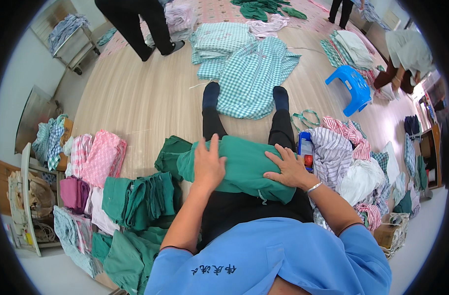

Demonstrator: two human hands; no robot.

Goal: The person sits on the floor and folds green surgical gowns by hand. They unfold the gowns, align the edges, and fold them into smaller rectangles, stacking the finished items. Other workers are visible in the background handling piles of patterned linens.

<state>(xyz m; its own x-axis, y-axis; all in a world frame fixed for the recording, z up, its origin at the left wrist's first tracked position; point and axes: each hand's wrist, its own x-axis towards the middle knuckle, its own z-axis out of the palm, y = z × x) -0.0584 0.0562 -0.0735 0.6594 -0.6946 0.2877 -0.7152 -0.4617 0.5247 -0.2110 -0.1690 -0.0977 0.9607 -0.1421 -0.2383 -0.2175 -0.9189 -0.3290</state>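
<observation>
A folded green cloth garment (243, 166) lies across my lap, with a thin tie hanging at its near edge. My left hand (210, 160) is over its left part, fingers spread and slightly blurred; whether it touches the cloth I cannot tell. My right hand (288, 167), with a bracelet at the wrist, rests spread on its right end. Folded green garments (138, 201) stand in a row to my left, with a loose green cloth (126, 254) nearer me. A teal checked cloth (252, 81) lies between my feet.
Pink folded cloths (102, 158) are at the left. On the right are a blue basket (305, 147), striped cloths (331, 147) and a blue plastic stool (351, 88). One person (136, 22) stands ahead; another (409, 55) bends at the right over piled cloths. Checked stacks (220, 40) lie beyond my feet.
</observation>
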